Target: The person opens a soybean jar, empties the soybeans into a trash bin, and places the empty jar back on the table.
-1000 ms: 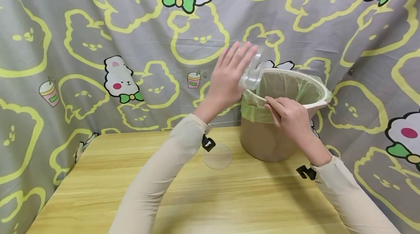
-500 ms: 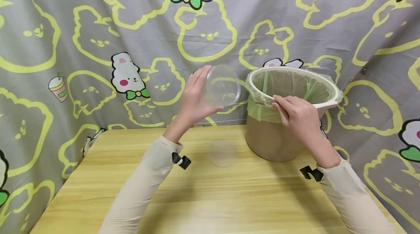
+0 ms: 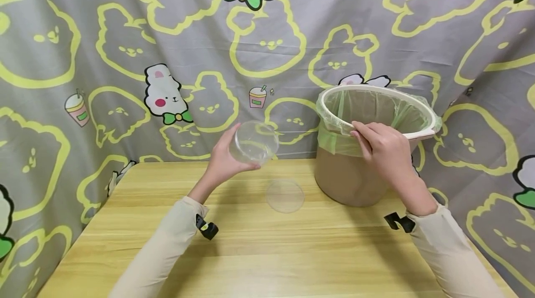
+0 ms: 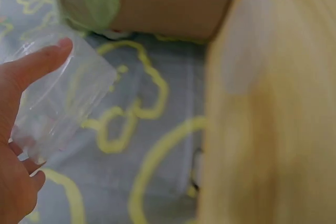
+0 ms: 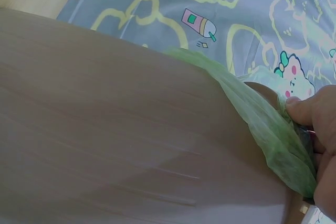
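Note:
My left hand (image 3: 220,161) grips a clear plastic tub (image 3: 257,144) from its left side, tilted and held over the back of the table. In the left wrist view, the thumb lies across the see-through tub (image 4: 68,95) and the fingertips come round its far side. My right hand (image 3: 384,148) pinches the front rim of a brown trash can (image 3: 349,177), thumb and fingers over the light green bag (image 3: 340,142). The right wrist view shows this hand (image 5: 321,121) at the bunched bag edge (image 5: 257,121). A thin clear round lid (image 3: 286,196) lies flat on the table left of the can.
The wooden table (image 3: 267,247) fills the lower part of the head view. A grey cartoon-print curtain (image 3: 200,56) hangs right behind its back edge and at both sides. The trash can stands at the back right, with a cream ring (image 3: 376,89) around its mouth.
My left hand has moved left and down with the tub, away from the mouth of the trash can. The right hand has stayed on the rim; the view has shifted slightly.

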`<state>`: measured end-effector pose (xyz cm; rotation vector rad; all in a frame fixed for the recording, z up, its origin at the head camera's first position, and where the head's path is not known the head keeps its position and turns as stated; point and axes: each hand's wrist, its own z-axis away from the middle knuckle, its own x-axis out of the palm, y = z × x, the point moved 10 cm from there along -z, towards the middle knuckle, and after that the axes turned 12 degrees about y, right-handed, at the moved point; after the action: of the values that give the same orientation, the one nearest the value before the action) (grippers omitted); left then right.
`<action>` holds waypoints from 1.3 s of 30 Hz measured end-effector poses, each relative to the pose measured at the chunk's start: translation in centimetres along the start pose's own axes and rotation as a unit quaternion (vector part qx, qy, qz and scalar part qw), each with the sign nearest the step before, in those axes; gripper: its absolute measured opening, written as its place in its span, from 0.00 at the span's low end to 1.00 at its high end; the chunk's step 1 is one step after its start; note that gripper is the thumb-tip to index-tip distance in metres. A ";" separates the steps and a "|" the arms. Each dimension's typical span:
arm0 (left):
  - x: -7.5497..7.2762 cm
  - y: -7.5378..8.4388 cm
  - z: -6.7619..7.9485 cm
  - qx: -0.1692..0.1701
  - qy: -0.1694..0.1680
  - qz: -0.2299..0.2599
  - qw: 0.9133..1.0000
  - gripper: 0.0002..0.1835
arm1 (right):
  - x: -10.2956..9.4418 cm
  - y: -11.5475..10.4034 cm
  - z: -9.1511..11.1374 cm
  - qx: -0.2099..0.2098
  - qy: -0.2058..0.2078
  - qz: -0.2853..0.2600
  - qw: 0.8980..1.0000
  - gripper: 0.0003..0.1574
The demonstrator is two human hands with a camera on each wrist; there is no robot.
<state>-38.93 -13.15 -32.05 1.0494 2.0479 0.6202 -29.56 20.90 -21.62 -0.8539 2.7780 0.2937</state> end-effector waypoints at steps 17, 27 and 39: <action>2.1 -7.8 4.7 -0.069 -0.092 -0.033 0.993 0.66 | -0.3 0.1 0.4 0.008 0.015 -0.006 1.000 0.17; 3.3 -10.1 6.6 -0.124 -0.134 -0.012 0.983 0.68 | 0.0 0.1 0.4 0.008 0.009 -0.003 1.000 0.16; 3.4 -12.3 8.0 -0.159 -0.157 0.010 0.975 0.67 | 0.2 0.0 0.2 -0.001 -0.010 0.004 1.000 0.14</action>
<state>-39.73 -16.41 -46.71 0.9130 1.6049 0.7161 -29.67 20.81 -21.83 -0.8354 2.7644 0.3035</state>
